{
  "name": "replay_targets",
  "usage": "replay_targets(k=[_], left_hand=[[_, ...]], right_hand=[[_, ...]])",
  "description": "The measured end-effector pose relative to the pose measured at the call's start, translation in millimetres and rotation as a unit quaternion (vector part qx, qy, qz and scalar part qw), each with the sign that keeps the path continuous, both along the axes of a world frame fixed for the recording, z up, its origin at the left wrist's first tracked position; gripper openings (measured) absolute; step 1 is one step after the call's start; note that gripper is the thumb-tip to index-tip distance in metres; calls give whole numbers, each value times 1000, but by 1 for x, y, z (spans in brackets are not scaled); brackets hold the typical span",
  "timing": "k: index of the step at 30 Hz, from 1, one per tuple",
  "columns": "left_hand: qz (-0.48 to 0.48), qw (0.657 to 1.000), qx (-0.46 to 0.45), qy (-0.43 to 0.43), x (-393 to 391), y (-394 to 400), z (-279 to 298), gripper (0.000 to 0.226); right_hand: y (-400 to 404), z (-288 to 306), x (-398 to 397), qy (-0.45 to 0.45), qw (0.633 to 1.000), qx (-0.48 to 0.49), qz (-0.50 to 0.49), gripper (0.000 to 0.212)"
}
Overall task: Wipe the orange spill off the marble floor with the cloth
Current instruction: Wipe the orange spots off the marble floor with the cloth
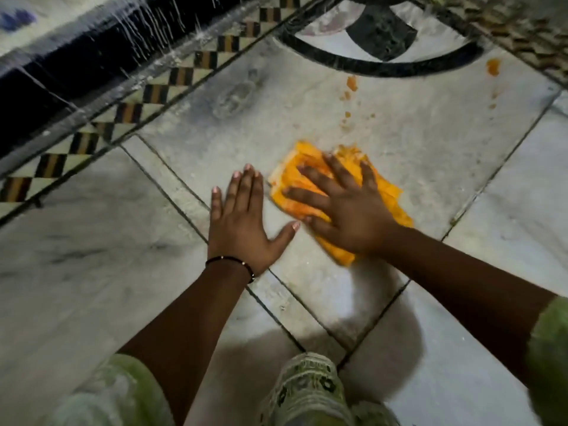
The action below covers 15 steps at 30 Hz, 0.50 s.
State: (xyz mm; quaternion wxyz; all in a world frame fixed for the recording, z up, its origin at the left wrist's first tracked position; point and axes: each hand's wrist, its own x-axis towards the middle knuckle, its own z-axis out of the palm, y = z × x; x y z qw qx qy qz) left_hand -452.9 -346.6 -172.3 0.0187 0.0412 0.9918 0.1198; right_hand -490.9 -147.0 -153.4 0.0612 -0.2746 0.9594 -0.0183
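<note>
While the left hand (242, 222) lies spread on the marble floor (430, 142), the right hand (344, 207) presses spread-fingered on the cloth (307, 155).

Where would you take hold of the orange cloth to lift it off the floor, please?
Probably the near corner of the cloth, approached from the person's side: it sticks out past the right hand, which lies flat over the middle. A pinch grip suits it, since the cloth lies flat on the marble floor.
</note>
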Motion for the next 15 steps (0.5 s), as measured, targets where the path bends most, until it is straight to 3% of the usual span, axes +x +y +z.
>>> replay_targets(k=[1,3,5,6,9,12,13,15], left_hand=[[1,1000,2,-3,-1,0,2,98],[-2,1000,-2,-7,-2,1,2,97],[-3,1000,-5,-8,-1,1,2,97],[-4,1000,-4,-7,-1,1,2,97],[0,1000,-3,-6,-2,0,2,97],[0,1000,7,-5,-1,0,2,96],[-1,1000,9,-6,-1,0,2,96],[0,1000,7,-5,-1,0,2,96]], right_hand=[[19,3,0,3,1000,4,-8,57],[39,5,-24,1,992,-5,-130,56],[20,4,-57,-33,962,-28,-269,52],[1,4,-66,-41,956,-29,-290,51],[-29,3,-52,-26,989,-14,-144,53],[23,3,-15,-4,1000,10,15,56],[43,5,-14,-2,1000,18,18,57],[60,6,-32,-2,997,13,-78,59]])
